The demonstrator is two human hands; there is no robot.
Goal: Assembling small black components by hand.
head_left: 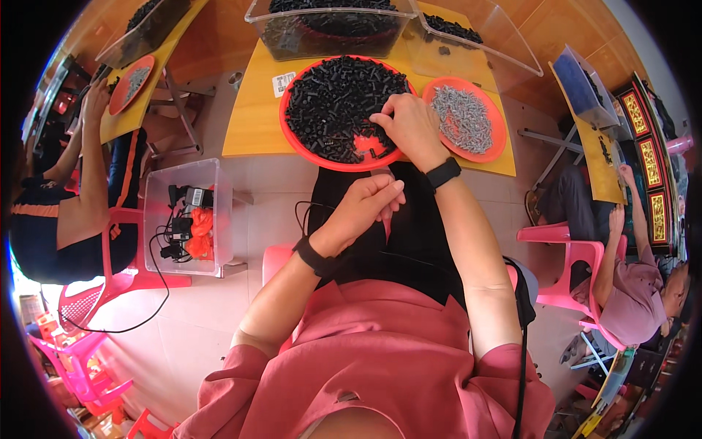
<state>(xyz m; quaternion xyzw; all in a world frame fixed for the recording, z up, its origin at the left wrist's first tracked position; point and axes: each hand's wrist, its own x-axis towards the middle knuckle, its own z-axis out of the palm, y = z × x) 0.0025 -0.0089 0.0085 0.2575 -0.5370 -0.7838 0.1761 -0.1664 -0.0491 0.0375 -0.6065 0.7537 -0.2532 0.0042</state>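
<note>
A round red tray (284,121) piled with small black plastic parts (333,102) sits on the yellow table before me. My right hand (409,124) is over its right side, thumb and fingertips pinched together at the parts; whatever lies between them is too small to make out. A bare red patch of tray shows just below those fingertips. My left hand (369,201) is closed at the table's near edge, above my lap, fingers curled inward. A thin pinkish shape shows under it, and what it grips is hidden.
An orange-red plate (499,146) of small silver screw-like pieces (461,117) stands right of the tray. Clear plastic bins (329,44) of black parts line the back. A clear box (157,219) with cables stands on the floor at left. Other people work at tables on both sides.
</note>
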